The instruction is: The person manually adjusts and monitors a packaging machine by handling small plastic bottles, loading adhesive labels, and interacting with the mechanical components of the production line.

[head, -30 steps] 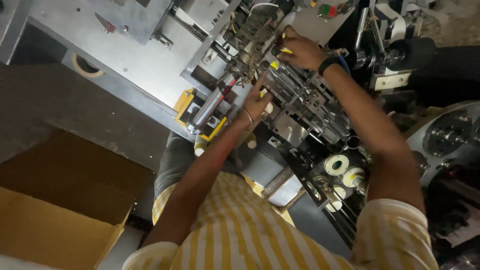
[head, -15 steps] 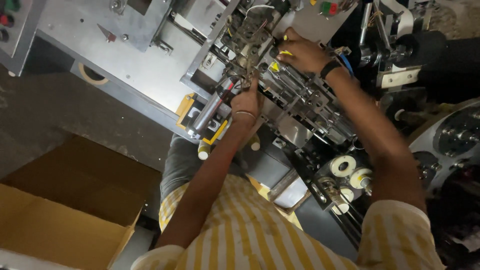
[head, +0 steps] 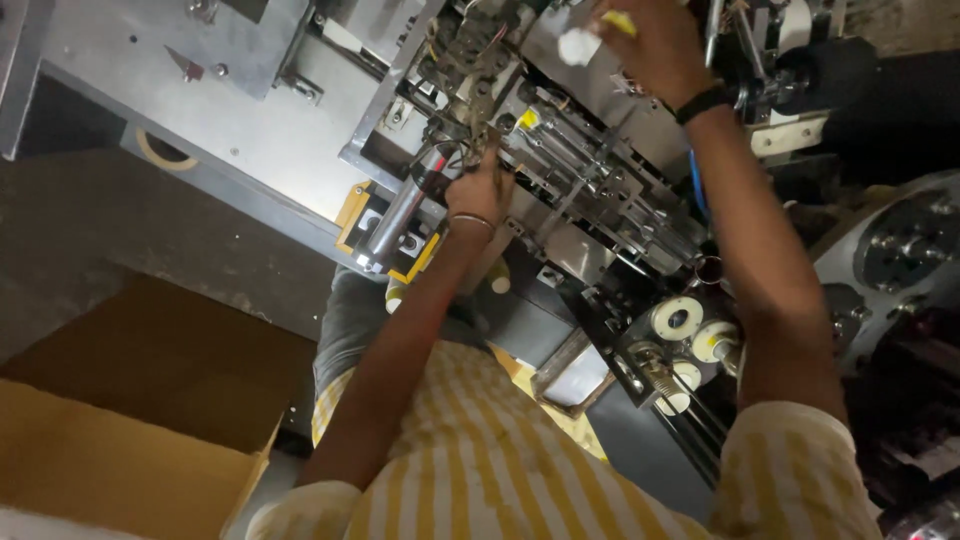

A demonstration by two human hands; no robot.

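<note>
- The left hand (head: pixel 480 190), a thin metal bangle at its wrist, reaches up into the grey metal machine (head: pixel 560 170), its fingers closed around a dark bundle of wires and small parts at the mechanism's middle.
- The right hand (head: pixel 650 45), with a black wristband, is raised at the machine's upper edge; its fingers pinch a small white crumpled wad (head: pixel 577 45) and a yellow piece (head: pixel 620 22).
- Just beside the left hand lies a silver metal cylinder (head: pixel 400 215) in a yellow-edged bracket.
- Near the right forearm sit white round rollers (head: pixel 677 318).
- An open brown cardboard box (head: pixel 110 440) stands at lower left, well apart from both hands.
</note>
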